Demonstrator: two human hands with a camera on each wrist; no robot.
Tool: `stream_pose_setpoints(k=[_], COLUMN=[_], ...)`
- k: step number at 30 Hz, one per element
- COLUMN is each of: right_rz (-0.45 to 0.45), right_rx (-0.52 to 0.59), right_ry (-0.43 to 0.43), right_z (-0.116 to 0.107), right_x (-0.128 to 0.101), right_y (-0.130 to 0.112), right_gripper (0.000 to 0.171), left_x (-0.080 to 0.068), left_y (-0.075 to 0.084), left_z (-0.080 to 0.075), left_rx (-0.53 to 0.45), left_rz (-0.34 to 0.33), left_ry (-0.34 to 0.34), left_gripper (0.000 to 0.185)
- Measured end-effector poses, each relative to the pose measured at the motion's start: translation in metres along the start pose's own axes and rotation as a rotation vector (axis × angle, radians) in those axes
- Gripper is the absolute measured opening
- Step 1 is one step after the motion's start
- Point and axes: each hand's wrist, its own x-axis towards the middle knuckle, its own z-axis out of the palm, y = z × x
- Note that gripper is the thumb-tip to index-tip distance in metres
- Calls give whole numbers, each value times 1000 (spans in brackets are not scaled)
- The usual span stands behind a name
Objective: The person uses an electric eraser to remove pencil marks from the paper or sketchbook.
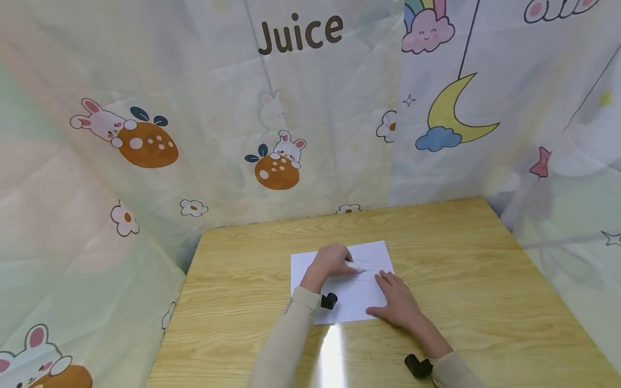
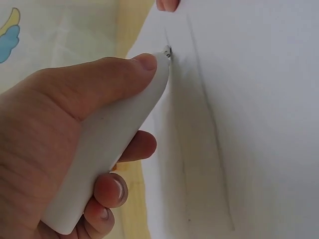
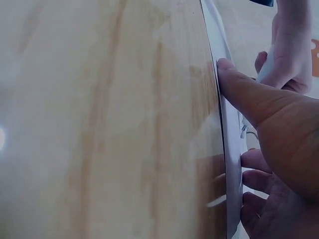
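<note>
A sheet of white paper (image 1: 349,302) lies on the wooden table, with several thin grey lines across it. My left hand (image 1: 332,260) grips a thick white pen-shaped tool (image 2: 112,137), thumb laid along its upper side. The tool's small metallic tip (image 2: 167,51) is at one of the grey lines (image 2: 212,119); whether it touches the paper I cannot tell. My right hand (image 1: 399,303) rests flat with spread fingers on the paper's right side. Its thumb (image 3: 244,89) lies at the sheet's near edge in the right wrist view.
The wooden table (image 1: 233,302) extends around the sheet on all sides. Printed cloth (image 1: 330,118) with rabbits, fruit and a moon hangs behind and beside the table. A black wrist device (image 1: 418,366) sits by the right sleeve, and another (image 1: 329,300) by the left.
</note>
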Motion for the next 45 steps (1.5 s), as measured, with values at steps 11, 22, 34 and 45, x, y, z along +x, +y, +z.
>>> stream_pose_setpoints(k=[11, 22, 34, 45], right_rz=[-7, -24, -15, -5], right_rx=[-14, -2, -7, -8], right_ry=[-14, -7, 9, -7], right_z=[0, 0, -1, 0], right_x=[6, 8, 2, 3], right_y=[-1, -5, -3, -3], right_gripper=[92, 92, 92, 93], left_x=[-3, -6, -1, -3], left_y=[-2, -3, 4, 5], left_z=[-7, -9, -3, -6], left_rx=[15, 23, 75, 59], left_rz=[-31, -43, -40, -101], left_ry=[6, 7, -6, -31], left_gripper=[32, 32, 33, 37])
